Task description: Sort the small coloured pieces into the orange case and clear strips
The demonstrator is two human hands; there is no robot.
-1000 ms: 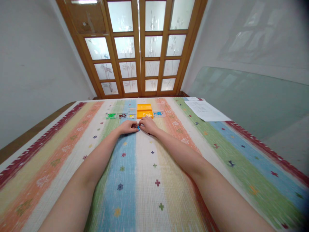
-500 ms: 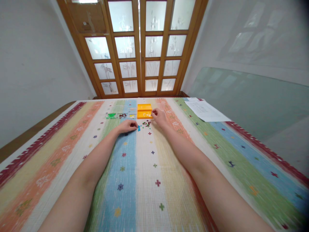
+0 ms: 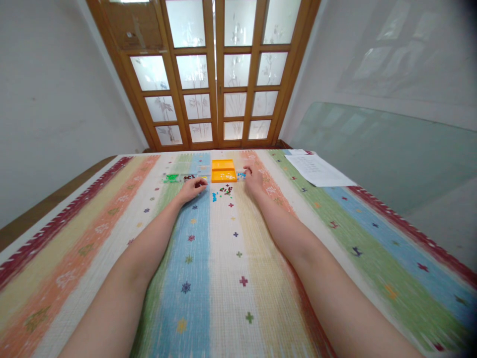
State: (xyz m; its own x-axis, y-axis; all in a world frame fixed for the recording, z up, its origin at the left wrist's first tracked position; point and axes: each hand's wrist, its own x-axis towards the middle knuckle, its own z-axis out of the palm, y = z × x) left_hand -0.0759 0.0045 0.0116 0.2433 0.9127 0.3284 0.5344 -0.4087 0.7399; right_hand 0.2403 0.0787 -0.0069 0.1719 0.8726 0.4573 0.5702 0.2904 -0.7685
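Table under a striped cloth. Just above frame centre, a scatter of small loose pieces, mostly dark red and green with a few blue at its left edge, lies on the cloth between the hands. Left hand sits just left of the scatter, fingers curled toward the thumb, near a clear box of yellow pieces; cannot tell whether it pinches anything. Right hand sits right of the scatter, fingers bent at a clear box of blue pieces; hold on it not resolvable. Orange tray lies directly above the scatter; boxes of green and dark pieces continue the row leftward. Judgement: the pieces are very light, hard and likely slippery, prone to skid on the weave; take each singly, by fingertip pinch at its sides. Single pieces are too small to read any heading. The scatter runs roughly left to right, parallel to the box row.
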